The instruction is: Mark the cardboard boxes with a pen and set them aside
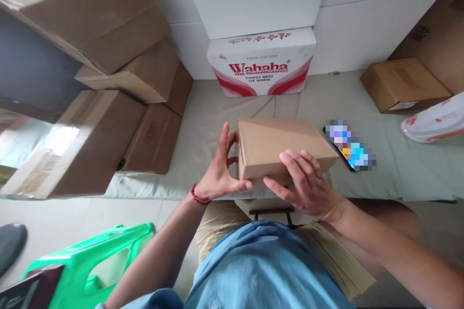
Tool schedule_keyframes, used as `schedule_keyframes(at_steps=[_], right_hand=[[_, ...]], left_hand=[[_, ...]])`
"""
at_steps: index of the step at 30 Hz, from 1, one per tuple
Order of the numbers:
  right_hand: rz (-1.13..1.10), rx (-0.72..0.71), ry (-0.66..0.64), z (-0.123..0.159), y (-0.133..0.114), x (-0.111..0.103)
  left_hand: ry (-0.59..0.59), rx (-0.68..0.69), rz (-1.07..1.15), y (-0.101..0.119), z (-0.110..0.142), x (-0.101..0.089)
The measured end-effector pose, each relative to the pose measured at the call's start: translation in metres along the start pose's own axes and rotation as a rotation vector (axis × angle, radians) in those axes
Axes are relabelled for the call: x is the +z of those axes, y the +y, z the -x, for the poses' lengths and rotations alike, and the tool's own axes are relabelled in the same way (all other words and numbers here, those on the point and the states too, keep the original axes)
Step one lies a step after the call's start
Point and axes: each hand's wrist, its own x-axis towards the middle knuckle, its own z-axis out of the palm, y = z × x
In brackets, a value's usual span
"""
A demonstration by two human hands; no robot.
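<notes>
A small brown cardboard box [275, 147] is held just above the near edge of a cloth-covered table [224, 120]. My left hand [219, 171] grips its left end, thumb underneath and fingers up the side; a red cord is around that wrist. My right hand [306, 183] wraps over the box's near right corner, fingers curled on top. The box is closed and tilted slightly toward me.
A white and red Wahaha water carton [261, 65] stands against the wall behind. Stacked brown cartons [108, 82] crowd the left. A phone [350, 147] lies right of the box, with another small carton [404, 84] and a white bag [435, 120] beyond. A green plastic stool [90, 258] stands at lower left.
</notes>
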Motion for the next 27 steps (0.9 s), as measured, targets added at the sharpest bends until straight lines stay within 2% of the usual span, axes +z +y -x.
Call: schedule_keyframes(at_steps=[2, 4, 7, 9, 10, 11, 13, 15, 17, 19, 22, 27], right_hand=[[-0.002, 0.009, 0.001, -0.002, -0.007, -0.002], [-0.026, 0.029, 0.022, -0.001, -0.011, -0.009], [-0.057, 0.151, 0.115, 0.012, -0.007, -0.020], [-0.022, 0.299, 0.082, 0.027, 0.003, -0.022], [0.007, 0.381, -0.015, 0.035, 0.009, -0.021], [0.031, 0.465, -0.172, 0.042, 0.015, -0.018], [0.052, 0.617, -0.569, 0.051, 0.026, -0.010], [0.024, 0.699, -0.905, 0.054, 0.033, -0.003], [-0.013, 0.706, -1.074, 0.054, 0.038, 0.002], [-0.027, 0.683, -1.115, 0.053, 0.041, 0.006], [-0.021, 0.660, -1.085, 0.052, 0.046, 0.010], [0.010, 0.654, -1.009, 0.055, 0.050, 0.007]], left_hand=[[-0.014, 0.056, -0.091, -0.005, 0.002, -0.012], [0.048, 0.120, -0.100, -0.013, 0.005, -0.026], [0.197, 0.098, 0.087, -0.025, 0.012, -0.051], [0.273, 0.032, 0.222, -0.032, 0.019, -0.069], [0.311, 0.008, 0.272, -0.034, 0.022, -0.077], [0.350, -0.004, 0.310, -0.037, 0.026, -0.083], [0.401, -0.003, 0.367, -0.041, 0.033, -0.091], [0.378, -0.030, 0.437, -0.046, 0.039, -0.092], [0.311, -0.110, 0.521, -0.053, 0.043, -0.089], [0.270, -0.211, 0.590, -0.060, 0.046, -0.084], [0.272, -0.326, 0.630, -0.066, 0.047, -0.078], [0.283, -0.363, 0.614, -0.063, 0.045, -0.066]])
